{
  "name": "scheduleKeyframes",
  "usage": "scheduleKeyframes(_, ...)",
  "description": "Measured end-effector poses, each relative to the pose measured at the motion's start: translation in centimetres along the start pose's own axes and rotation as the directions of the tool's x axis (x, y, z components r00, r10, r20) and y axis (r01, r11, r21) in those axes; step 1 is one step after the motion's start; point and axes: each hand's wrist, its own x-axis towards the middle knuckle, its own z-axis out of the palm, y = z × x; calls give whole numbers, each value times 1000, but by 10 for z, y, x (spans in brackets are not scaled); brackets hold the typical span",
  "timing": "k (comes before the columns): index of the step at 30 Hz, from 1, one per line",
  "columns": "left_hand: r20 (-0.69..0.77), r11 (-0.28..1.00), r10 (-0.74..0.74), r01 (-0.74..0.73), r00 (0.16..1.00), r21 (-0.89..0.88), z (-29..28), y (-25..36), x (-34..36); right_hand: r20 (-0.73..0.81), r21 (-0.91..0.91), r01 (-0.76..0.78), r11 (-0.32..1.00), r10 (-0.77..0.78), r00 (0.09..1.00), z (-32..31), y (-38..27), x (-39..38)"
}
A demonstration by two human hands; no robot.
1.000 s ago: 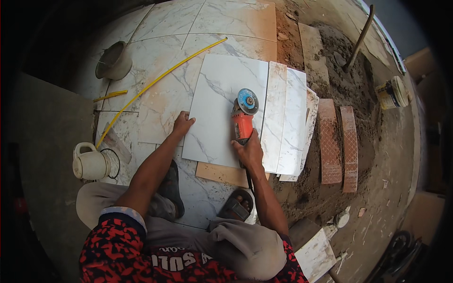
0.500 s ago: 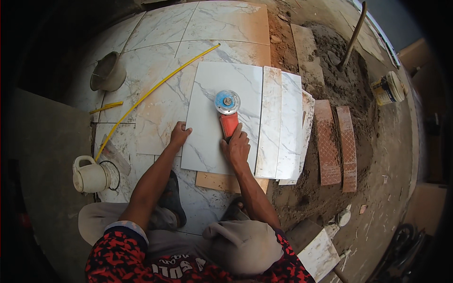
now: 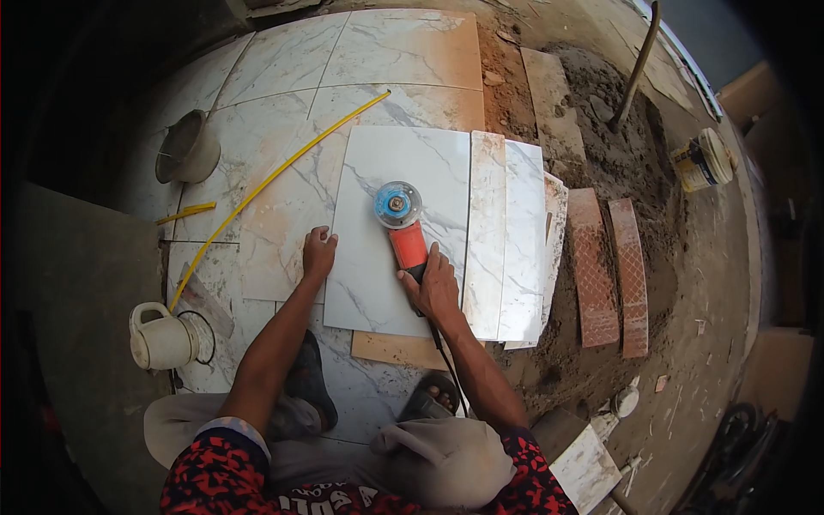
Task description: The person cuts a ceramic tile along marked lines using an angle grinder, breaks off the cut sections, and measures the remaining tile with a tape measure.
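My right hand is wrapped round the black rear grip of a red angle grinder. Its round disc head, blue in the middle, faces up over a white marble-patterned tile. A black cord runs from the tool along my right forearm. At the tile's left edge is my left hand, holding nothing, its fingers loosely bent and a little apart. Whether a fingertip touches the edge I cannot tell. Under the tile's near edge a tan board sticks out.
Narrow tile strips lie right of the tile, then reddish patterned pieces on dirt. A yellow tape stretches across the floor tiles. Left stand a grey bucket and a cream jug. A white pail sits far right.
My left hand has come off the tile and shifted left. The grinder has moved slightly left and nearer, its head tilting left. More of its cord now shows.
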Motion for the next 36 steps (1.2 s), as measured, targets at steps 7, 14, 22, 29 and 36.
scheduleKeyframes(7,-91,989,143,-141,985,33,30,-4,9,-465,169,130,977,-37,885,-99,96,170)
scheduleKeyframes(14,82,987,46,-33,996,-156,27,-2,13,-266,-178,0,984,-48,963,-169,155,334)
scheduleKeyframes(22,87,987,54,-40,995,-154,22,1,9,-29,-253,-90,963,86,996,-151,194,394)
scheduleKeyframes(29,113,989,49,-32,992,-146,22,2,12,41,-170,-83,982,91,995,-145,192,397)
scheduleKeyframes(36,154,985,29,-2,988,-175,21,6,14,139,-163,-96,982,119,983,-166,167,381)
